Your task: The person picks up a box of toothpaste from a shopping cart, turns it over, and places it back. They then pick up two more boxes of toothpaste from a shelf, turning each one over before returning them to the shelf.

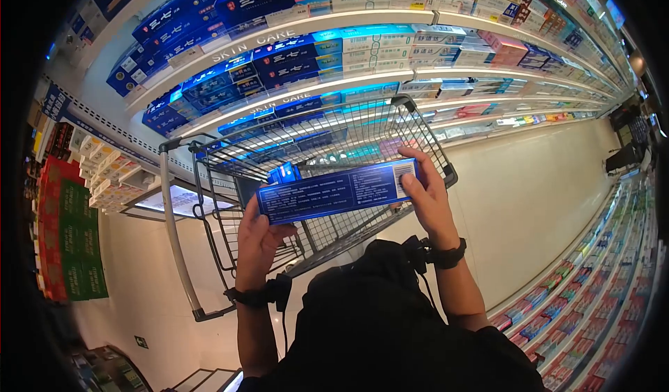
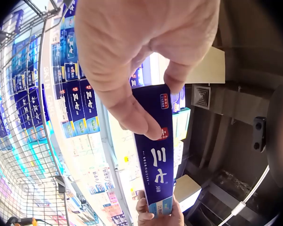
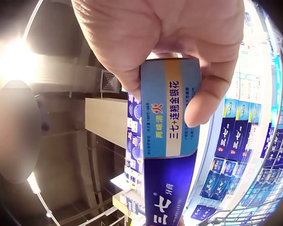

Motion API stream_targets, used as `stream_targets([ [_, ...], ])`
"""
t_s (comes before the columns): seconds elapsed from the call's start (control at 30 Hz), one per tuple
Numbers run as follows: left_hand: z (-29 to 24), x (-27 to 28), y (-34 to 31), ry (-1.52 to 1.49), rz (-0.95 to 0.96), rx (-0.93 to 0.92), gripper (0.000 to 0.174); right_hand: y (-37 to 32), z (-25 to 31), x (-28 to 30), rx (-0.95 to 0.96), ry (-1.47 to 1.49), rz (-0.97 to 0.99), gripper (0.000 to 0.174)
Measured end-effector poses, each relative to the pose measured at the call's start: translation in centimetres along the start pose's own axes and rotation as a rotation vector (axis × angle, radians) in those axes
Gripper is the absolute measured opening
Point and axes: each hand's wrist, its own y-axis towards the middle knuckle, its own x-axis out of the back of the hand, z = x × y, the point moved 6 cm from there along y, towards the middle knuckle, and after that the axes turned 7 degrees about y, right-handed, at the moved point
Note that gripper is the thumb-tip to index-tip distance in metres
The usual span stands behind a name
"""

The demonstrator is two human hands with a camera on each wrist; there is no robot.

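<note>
We have one long blue toothpaste box point(image 1: 338, 191) held between both hands, roughly level, slightly tilted; the printed back panel with the barcode faces the head camera. Left hand point(image 1: 258, 242) pinches the left end; the left wrist view shows the thumb on one face and curled fingers on the other, not a full wrap. Right hand point(image 1: 428, 197) grips the barcode end; the right wrist view shows thumb and fingers clamped across the box's light-blue band. In the head view the box sits in front of the wire shopping cart point(image 1: 327, 137), over its basket; we can't tell whether it touches the wire. A small blue item point(image 1: 284, 174) shows just behind the box's upper edge; we can't tell if it lies in the basket. Beyond the cart are lit shelves point(image 1: 293, 26) marked SKIN CARE, packed with blue and white boxes; a second shelf run point(image 1: 592, 308) is on the right, across a pale floor. Black straps on both wrists.
</note>
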Motion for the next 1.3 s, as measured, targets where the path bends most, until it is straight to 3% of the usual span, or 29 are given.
stream_targets([
  [0.1, -0.7, 0.1, 0.6, 0.031, -0.019, -0.003, 0.052, 0.5, 0.1, -0.7, -0.054, 0.101, 0.063, 0.062],
  [0.2, -1.1, 0.3, 1.3, 0.032, -0.055, -0.028, 0.052, 1.3, 0.4, -0.9, 0.074, 0.054, 0.117, 0.074],
  [0.23, -1.2, 0.2, 1.6, 0.035, -0.063, -0.039, 0.052, 1.5, 0.3, -0.9, 0.025, 0.101, 0.127, 0.079],
  [0.57, -1.8, 0.4, 4.0, 0.089, -0.108, -0.075, 0.050, 3.2, 0.4, -0.7, 0.007, 0.033, 0.138, 0.068],
  [0.77, -1.8, 1.4, 4.1, 0.113, -0.025, -0.017, 0.050, 2.8, 0.4, -1.4, 0.037, 0.005, 0.122, 0.067],
  [0.9, -1.3, 1.8, 4.0, 0.096, -0.089, 0.009, 0.047, 2.7, 0.4, -1.5, 0.103, -0.035, 0.089, 0.066],
  [1.17, -2.8, 1.9, 2.7, 0.120, -0.105, -0.083, 0.047, 2.9, -1.0, -1.5, 0.079, -0.157, 0.010, 0.071],
  [1.3, -3.1, 2.2, 2.1, 0.129, -0.148, -0.120, 0.045, 2.6, -1.5, -2.8, -0.003, 0.012, 0.016, 0.071],
])
